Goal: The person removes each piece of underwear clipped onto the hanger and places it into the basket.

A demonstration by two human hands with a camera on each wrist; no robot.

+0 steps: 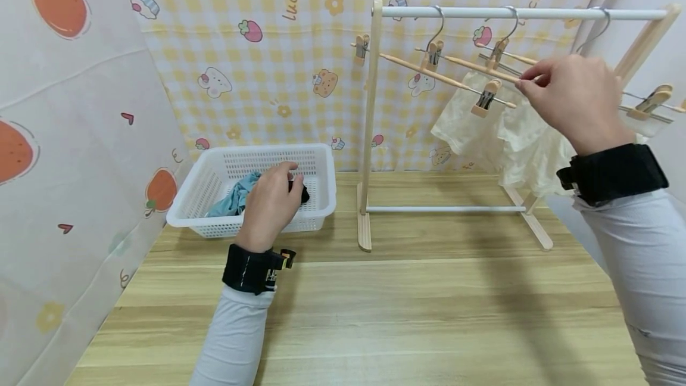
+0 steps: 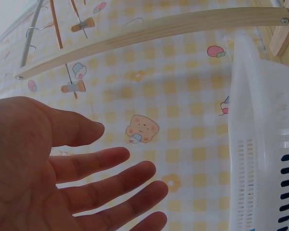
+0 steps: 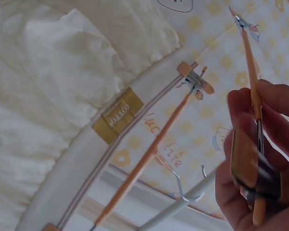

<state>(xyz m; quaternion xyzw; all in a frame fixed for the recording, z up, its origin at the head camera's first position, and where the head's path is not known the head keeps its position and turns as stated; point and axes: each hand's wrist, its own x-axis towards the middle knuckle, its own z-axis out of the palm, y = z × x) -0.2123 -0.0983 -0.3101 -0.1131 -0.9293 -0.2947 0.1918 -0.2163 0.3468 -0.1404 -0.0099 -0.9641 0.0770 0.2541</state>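
- Wooden clip hanger [image 1: 471,64]: long axis runs 10-to-4 o'clock; right hand [image 1: 576,100] pinches its clip end.
- Left hand [image 1: 270,204]: fingers relaxed, spread, over white basket [image 1: 321,195], holding nothing.

A wooden clip hanger [image 1: 471,65] hangs tilted on the rack; a blue cloth [image 1: 234,196] lies crumpled in the basket.

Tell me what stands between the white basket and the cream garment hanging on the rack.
In the head view, the rack's left wooden upright stands between the white basket and the cream garment.
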